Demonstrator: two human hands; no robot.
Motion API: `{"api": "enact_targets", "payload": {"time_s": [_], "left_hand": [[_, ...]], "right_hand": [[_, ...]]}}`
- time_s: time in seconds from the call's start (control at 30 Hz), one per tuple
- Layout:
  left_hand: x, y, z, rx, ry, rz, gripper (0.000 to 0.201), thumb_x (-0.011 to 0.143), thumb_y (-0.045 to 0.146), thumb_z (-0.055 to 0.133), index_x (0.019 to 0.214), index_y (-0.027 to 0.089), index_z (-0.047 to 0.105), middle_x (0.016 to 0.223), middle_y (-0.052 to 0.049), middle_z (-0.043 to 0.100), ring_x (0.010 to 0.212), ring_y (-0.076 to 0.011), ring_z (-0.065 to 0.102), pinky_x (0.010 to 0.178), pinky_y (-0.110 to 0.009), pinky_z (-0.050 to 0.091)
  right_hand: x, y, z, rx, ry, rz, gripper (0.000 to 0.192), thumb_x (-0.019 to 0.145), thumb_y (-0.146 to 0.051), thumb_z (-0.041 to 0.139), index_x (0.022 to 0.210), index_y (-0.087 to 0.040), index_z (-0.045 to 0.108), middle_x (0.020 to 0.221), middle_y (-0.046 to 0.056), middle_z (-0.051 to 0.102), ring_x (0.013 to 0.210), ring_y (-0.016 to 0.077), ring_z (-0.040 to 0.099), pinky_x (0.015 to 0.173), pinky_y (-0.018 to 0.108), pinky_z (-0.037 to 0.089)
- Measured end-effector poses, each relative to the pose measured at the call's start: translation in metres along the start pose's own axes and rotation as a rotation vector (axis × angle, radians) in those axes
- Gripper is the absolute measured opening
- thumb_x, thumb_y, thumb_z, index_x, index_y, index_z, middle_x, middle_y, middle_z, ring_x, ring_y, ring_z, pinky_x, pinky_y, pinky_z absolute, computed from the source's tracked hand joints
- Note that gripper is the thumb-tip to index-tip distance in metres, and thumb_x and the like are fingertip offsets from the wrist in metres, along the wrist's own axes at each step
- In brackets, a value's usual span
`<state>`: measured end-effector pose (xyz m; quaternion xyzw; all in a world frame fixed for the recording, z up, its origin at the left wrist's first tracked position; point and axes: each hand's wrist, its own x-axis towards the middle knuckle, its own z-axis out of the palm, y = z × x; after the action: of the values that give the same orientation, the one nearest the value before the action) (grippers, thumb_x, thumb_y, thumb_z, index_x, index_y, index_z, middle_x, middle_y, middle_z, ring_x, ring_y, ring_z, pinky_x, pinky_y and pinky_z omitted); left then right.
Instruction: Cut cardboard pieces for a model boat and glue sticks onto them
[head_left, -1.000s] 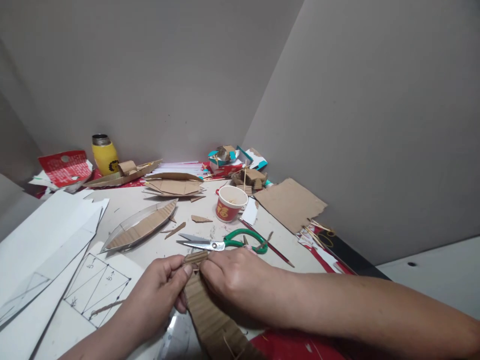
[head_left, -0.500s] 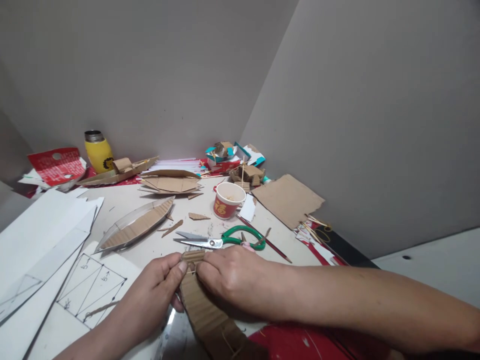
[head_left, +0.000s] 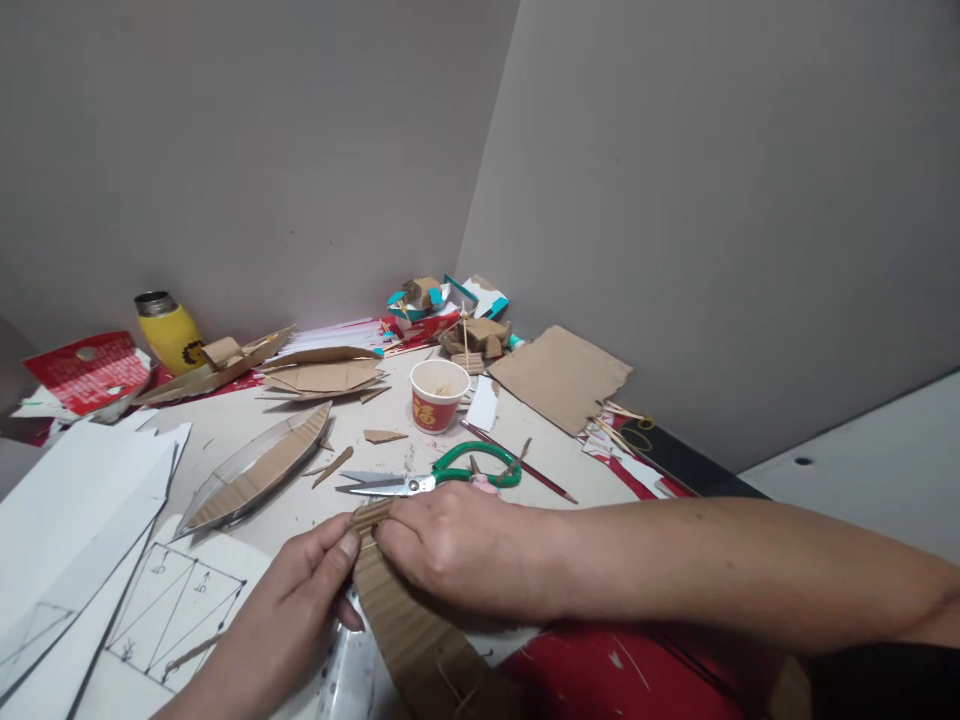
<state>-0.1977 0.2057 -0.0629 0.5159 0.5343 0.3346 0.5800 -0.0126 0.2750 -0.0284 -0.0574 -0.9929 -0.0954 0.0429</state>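
A curved strip of corrugated cardboard (head_left: 412, 630) runs from the table's front toward me. My left hand (head_left: 319, 575) pinches its far end from the left, thumb on top. From the right, my right hand (head_left: 442, 545) has its fingers closed on the same end; its fingertips are partly hidden. A thin pale stick shows between the hands on the cardboard, and thin pale pieces cross its near part. Just beyond my hands lie green-handled scissors (head_left: 420, 484), blades pointing left. A clear ruler (head_left: 349, 670) lies under the cardboard strip.
A boat-shaped cardboard piece (head_left: 259, 470) lies on the left, beyond a paper with a drawn diagram (head_left: 176, 610). A paper cup (head_left: 439, 395) holding small sticks, a pencil (head_left: 551, 485), a cardboard sheet (head_left: 562, 380) and a yellow bottle (head_left: 169, 335) stand or lie farther back.
The view has tilted and shifted, so the table things sit farther left. Both hands stay on the strip's far end, with little change in grip.
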Motion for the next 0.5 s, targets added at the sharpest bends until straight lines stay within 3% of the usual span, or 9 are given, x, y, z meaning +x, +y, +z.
{"api": "enact_targets", "payload": {"time_s": [0.13, 0.37, 0.5], "left_hand": [[-0.0017, 0.0034, 0.0, 0.011, 0.006, -0.004, 0.04, 0.089, 0.047, 0.046, 0.106, 0.017, 0.065, 0.073, 0.0, 0.059, 0.059, -0.0136, 0.052, 0.063, -0.025, 0.039], [-0.0011, 0.0051, 0.0071, -0.143, -0.021, 0.022, 0.032, 0.081, 0.039, 0.061, 0.104, 0.017, 0.067, 0.067, 0.0, 0.056, 0.058, -0.0127, 0.045, 0.055, -0.022, 0.042], [-0.0014, -0.0004, 0.0068, -0.21, 0.047, -0.038, 0.025, 0.081, 0.029, 0.064, 0.103, 0.017, 0.067, 0.06, 0.002, 0.057, 0.056, -0.0109, 0.046, 0.054, -0.02, 0.04]], "right_hand": [[0.001, 0.0007, 0.0012, 0.008, 0.006, 0.003, 0.011, 0.084, -0.004, 0.044, 0.084, -0.011, 0.052, 0.07, 0.005, 0.058, 0.058, 0.0169, 0.054, 0.042, 0.027, 0.036], [0.0025, 0.002, 0.0, 0.051, 0.012, 0.056, 0.013, 0.083, -0.004, 0.043, 0.083, -0.011, 0.054, 0.068, 0.005, 0.059, 0.055, 0.0173, 0.054, 0.042, 0.028, 0.035], [-0.0006, 0.0035, -0.0057, 0.092, 0.011, 0.072, 0.011, 0.083, -0.005, 0.046, 0.082, -0.011, 0.055, 0.069, 0.004, 0.06, 0.055, 0.0151, 0.052, 0.045, 0.026, 0.033]]}}
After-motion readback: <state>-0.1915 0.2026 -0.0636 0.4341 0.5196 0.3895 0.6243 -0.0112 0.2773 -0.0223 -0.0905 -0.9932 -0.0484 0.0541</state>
